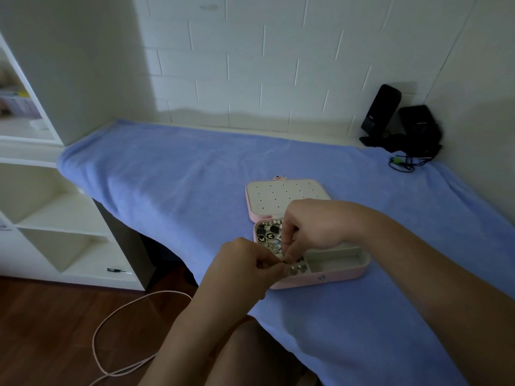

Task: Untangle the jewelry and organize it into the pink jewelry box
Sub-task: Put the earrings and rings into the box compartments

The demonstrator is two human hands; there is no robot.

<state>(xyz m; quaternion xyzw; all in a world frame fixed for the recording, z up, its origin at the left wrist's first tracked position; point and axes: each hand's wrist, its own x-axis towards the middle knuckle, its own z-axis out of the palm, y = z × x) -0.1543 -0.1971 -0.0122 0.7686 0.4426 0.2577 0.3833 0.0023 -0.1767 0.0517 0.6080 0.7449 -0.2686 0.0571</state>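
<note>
Blue towel-covered desk (167, 176), white tiled wall (250, 65) behind — open pink jewelry box (334, 277) set on it. Tiny jewelry piece (284, 262) pinched between left hand (245, 263) and right hand (312, 227) over the box; judged light, fragile, slippery — to be gripped close to any knot

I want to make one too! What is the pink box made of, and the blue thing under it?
The pink jewelry box looks like smooth plastic or faux leather, matte, with a shiny metal snap in front. Its pale lining may be velvety fabric. The blue cloth looks like a terry towel: fuzzy, softly wrinkled.
</note>
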